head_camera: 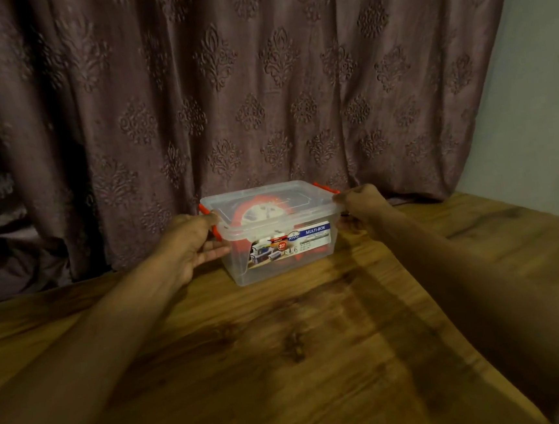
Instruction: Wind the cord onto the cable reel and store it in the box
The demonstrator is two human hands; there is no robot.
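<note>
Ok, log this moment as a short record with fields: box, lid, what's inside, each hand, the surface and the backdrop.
box: clear plastic box, labelled, standing on the table
lid: clear lid on top, orange clips at both ends
contents: orange and white cable reel visible through the plastic
left hand: left hand against the box's left end, thumb at the clip
right hand: right hand curled at the right end clip
surface: wooden table
backdrop: patterned curtain
</note>
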